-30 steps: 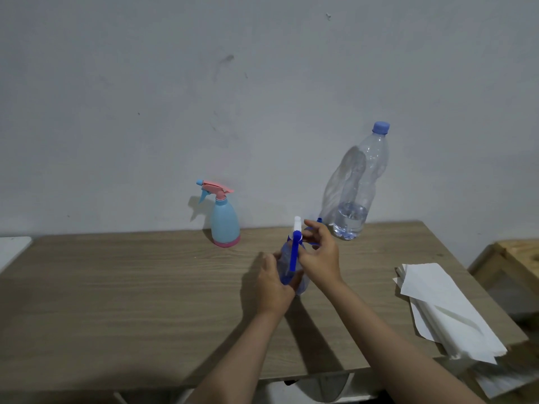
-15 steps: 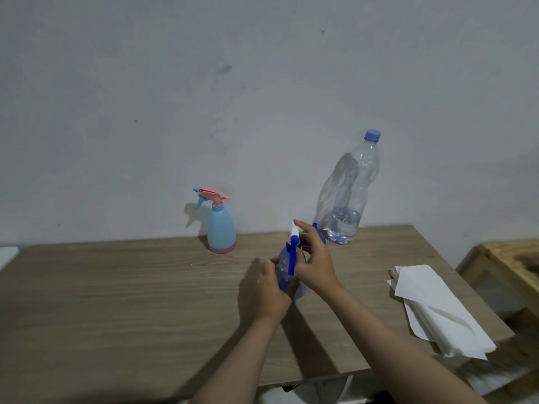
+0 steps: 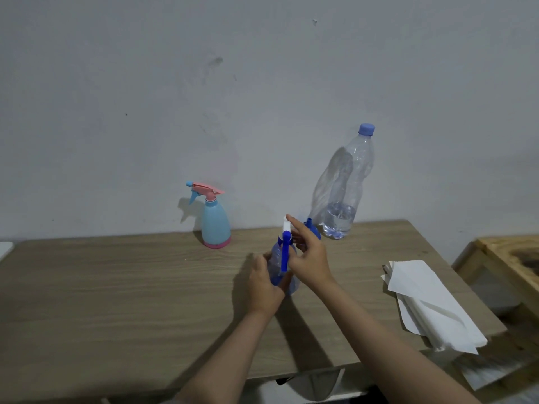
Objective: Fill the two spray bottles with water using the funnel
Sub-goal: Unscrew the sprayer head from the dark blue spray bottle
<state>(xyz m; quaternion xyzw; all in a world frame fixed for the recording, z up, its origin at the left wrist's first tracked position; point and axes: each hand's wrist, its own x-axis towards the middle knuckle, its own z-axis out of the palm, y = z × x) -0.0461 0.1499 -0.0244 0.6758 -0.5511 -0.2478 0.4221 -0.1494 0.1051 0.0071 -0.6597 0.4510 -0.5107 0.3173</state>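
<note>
The right hand (image 3: 309, 258) sits at the blue-and-white trigger head of the clear blue spray bottle (image 3: 284, 272), and over the last second its fingers have shifted around that head: the index finger now points up past the white nozzle, while the other fingers and thumb appear curled at the collar. The left hand (image 3: 264, 282) has stayed wrapped around the bottle body, steadying it on the wooden table (image 3: 116, 287). This reads as twisting the sprayer head on its thread; whether it is loosening or tightening cannot be told.

A small blue piece, likely the funnel (image 3: 311, 228), shows just behind the right hand, mostly hidden. The water bottle (image 3: 348, 188) stands capped at the far right, against the wall, with only a little water at its bottom. The pink-and-blue spray bottle (image 3: 215, 221) stands closed at the far edge, left of the hands. Folded white paper (image 3: 428, 304) lies near the right edge.
</note>
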